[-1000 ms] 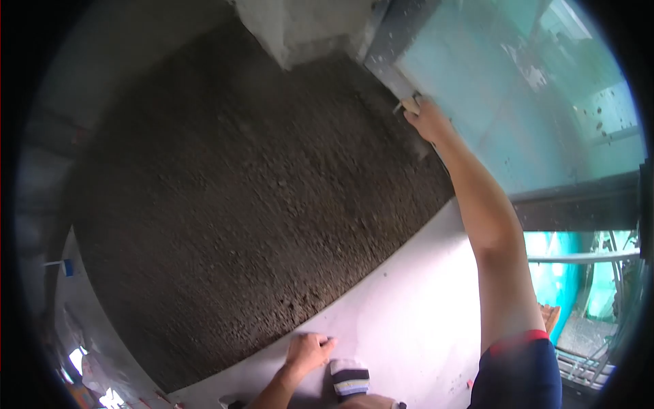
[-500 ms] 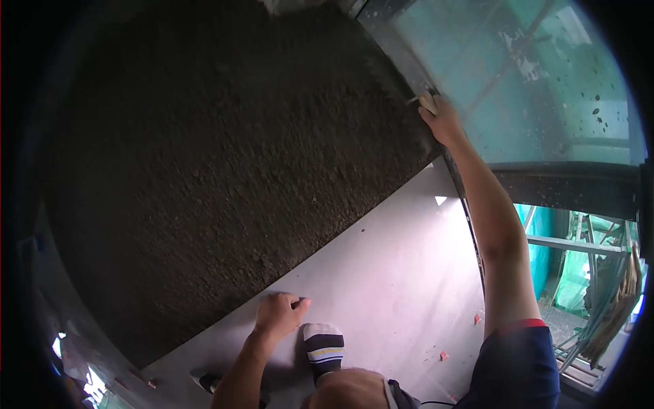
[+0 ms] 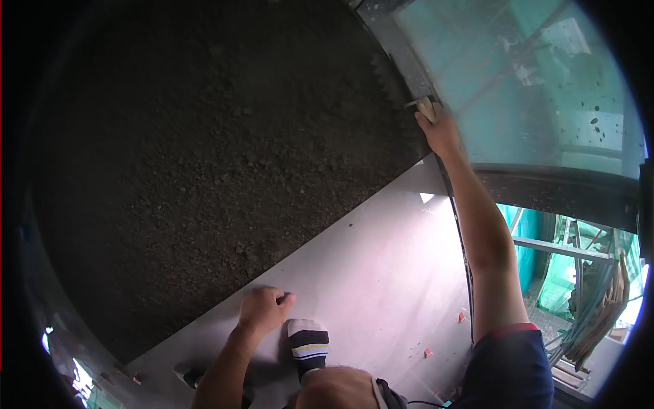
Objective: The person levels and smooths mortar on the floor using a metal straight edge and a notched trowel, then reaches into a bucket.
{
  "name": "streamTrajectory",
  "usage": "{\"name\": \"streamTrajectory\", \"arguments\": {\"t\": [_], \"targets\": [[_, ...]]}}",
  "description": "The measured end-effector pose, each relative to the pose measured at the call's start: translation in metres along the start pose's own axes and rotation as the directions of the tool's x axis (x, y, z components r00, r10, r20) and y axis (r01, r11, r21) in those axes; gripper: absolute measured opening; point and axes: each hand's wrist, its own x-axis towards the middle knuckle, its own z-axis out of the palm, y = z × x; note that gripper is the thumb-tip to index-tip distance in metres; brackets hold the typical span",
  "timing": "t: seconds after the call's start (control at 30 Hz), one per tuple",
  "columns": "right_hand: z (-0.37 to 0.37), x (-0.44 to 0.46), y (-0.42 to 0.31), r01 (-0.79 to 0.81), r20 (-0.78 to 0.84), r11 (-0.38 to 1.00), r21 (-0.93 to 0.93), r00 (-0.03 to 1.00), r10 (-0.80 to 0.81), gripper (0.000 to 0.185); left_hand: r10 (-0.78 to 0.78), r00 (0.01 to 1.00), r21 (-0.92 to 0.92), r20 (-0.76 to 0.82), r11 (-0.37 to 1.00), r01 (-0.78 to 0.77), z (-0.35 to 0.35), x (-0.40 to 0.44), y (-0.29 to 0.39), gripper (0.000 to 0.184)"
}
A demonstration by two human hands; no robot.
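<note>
Stretched far forward, my right hand (image 3: 441,129) is closed around the pale handle of what looks like a trowel (image 3: 427,109). A thin metal neck sticks out to its left; the blade blends into the dark. This hand is at the right edge of the dark, crumbly bed of mortar or soil (image 3: 225,177), beside the window frame. A toothed dark edge shows just left of it. My left hand (image 3: 262,310) rests with curled fingers on the pale floor slab (image 3: 381,273), close to the edge bordering the bed. Nothing shows in it.
A striped sock on my foot (image 3: 308,341) is on the slab below my left hand. Small red pieces (image 3: 428,352) lie near the slab's right side. Along the right runs a large greenish glass pane (image 3: 504,88), with metal bars (image 3: 565,249) and netting below.
The view has shifted slightly, so the slab, foot and left hand appear farther left. My right hand keeps its hold on the trowel by the frame, with little visible movement.
</note>
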Motion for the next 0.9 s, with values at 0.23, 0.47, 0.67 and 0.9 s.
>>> {"name": "streamTrajectory", "arguments": {"t": [0.23,0.47,0.67,0.9], "targets": [[-0.037,-0.007,-0.053,-0.034,-0.08,0.979,0.201,0.995,0.051,0.053,-0.078,0.995,-0.07,0.062,0.994,0.083,-0.007,-0.008,0.011,0.037],[-0.047,-0.131,-0.058,-0.188,0.083,0.945,0.267,0.982,0.171,0.052,-0.078,0.995,-0.081,0.067,0.993,0.083,-0.005,-0.006,0.007,0.037],[-0.074,-0.213,-0.028,-0.572,0.209,0.7,0.428,0.816,0.539,0.041,-0.025,0.999,-0.06,0.047,0.998,0.028,-0.003,-0.007,0.006,0.039],[-0.073,-0.216,0.013,-0.647,0.23,0.703,0.296,0.763,0.604,0.045,-0.021,0.998,-0.08,0.055,0.996,0.025,-0.001,-0.007,0.003,0.04]]}}
